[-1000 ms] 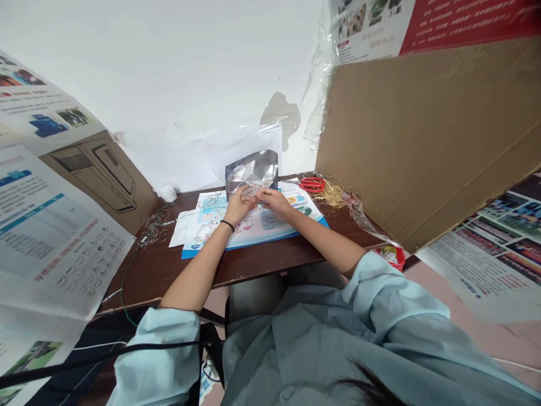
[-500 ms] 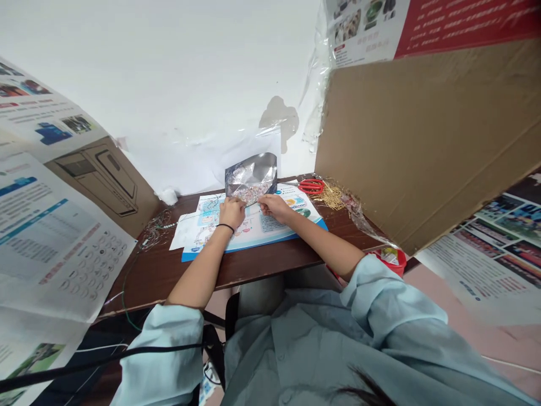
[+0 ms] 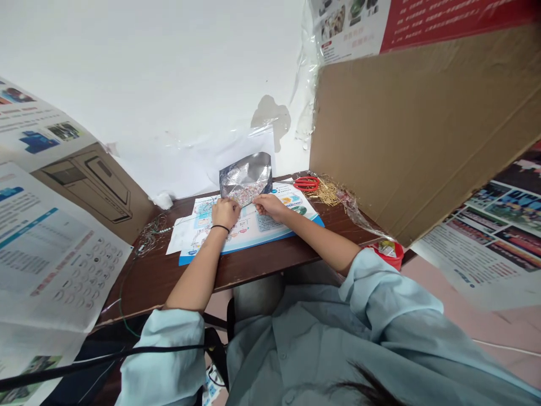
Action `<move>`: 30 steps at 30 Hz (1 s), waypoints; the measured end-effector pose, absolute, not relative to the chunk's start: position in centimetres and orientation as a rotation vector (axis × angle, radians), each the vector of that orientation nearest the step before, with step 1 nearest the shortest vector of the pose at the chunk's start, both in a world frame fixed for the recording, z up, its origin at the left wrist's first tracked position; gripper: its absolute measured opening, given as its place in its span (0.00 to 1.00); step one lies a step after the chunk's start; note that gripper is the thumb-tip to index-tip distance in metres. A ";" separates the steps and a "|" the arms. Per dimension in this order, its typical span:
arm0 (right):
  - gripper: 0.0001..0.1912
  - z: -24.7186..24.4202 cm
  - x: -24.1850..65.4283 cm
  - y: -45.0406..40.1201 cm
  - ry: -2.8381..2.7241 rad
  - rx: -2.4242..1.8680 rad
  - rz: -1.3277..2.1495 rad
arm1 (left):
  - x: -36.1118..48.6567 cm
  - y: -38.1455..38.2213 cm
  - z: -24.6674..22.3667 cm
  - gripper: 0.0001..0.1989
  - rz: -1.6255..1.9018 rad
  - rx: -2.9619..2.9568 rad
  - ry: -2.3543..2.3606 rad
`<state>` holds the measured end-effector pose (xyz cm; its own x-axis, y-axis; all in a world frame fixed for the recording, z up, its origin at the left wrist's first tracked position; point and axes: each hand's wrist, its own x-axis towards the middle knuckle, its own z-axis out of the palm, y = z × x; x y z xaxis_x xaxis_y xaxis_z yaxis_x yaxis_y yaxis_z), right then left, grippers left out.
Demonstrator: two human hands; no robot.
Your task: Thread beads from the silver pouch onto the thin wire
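My left hand (image 3: pixel 225 213), a black band at its wrist, is closed in a pinch over the printed sheet (image 3: pixel 262 228). My right hand (image 3: pixel 269 206) pinches just to the right of it. A thin dark strand (image 3: pixel 247 205) stretches across the small gap between the two hands; its ends are hidden by my fingers. Directly behind the hands stands an open silver-lined pouch (image 3: pixel 258 164), with many small pale and pinkish beads (image 3: pixel 247 193) in its mouth.
Red-handled scissors (image 3: pixel 306 183) lie right of the pouch by a pile of gold-coloured sticks (image 3: pixel 327 192) and clear plastic wrap. Tangled clear thread (image 3: pixel 147 237) with a few white beads lies left. Cardboard panels (image 3: pixel 406 129) flank the brown table (image 3: pixel 270 262). A red container (image 3: pixel 391 257) sits at lower right.
The view has shifted slightly. Both hands stay in front of the pouch, still pinching, with the strand between them.
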<state>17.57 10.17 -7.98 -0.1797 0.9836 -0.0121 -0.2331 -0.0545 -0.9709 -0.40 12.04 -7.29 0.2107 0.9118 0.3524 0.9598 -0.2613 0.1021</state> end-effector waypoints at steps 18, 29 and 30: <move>0.09 -8.0 17.7 10.0 -1.172 -0.962 1.484 | 0.0 12.1 -7.4 0.17 -0.477 -2.407 -1.725; 0.06 -8.2 17.7 10.2 -1.097 -1.035 1.426 | 0.1 12.0 -7.1 0.16 -0.613 -2.396 -1.754; 0.06 -8.2 17.7 10.2 -1.102 -1.037 1.400 | 0.1 11.9 -6.9 0.15 -0.690 -2.369 -1.758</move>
<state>17.73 10.24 -8.23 -0.0995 0.9946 -0.0311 -0.2034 -0.0509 -0.9778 0.12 11.89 -6.94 0.2253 0.8794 0.4195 0.9300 -0.3224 0.1764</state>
